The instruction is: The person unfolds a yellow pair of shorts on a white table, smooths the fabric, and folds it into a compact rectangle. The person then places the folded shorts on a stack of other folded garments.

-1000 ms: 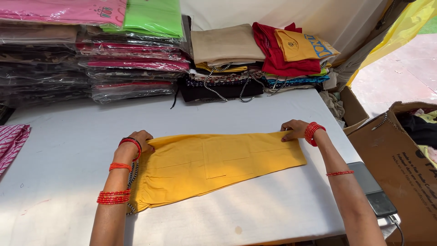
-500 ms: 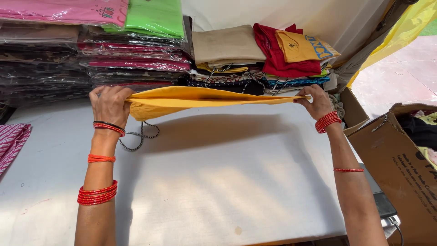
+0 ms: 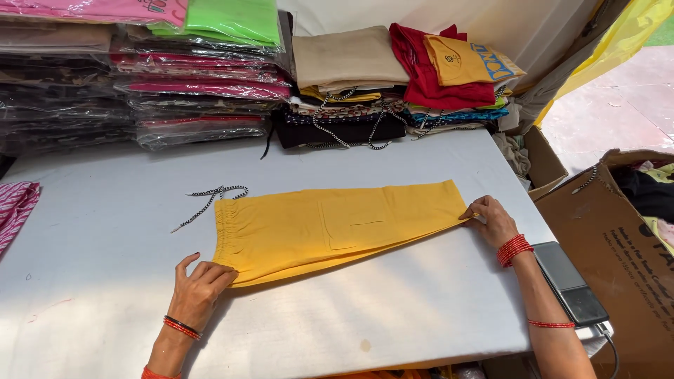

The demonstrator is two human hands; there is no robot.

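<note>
My left hand (image 3: pixel 200 288) pinched the yellow trousers' (image 3: pixel 337 228) waistband corner, my right hand (image 3: pixel 493 219) gripped the hem, flat on the white table (image 3: pixel 105 231).

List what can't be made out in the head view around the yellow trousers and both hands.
- Left hand: fingertips lie at the waist corner of the yellow trousers; whether they pinch the cloth or only press it is not clear.
- Right hand: fingertips tucked at the hem, grip hidden.
- Trousers: underside hidden against the white table.
- Striped pink cloth: cut off by the left edge.
- Cardboard box: contents mostly out of frame.
</note>
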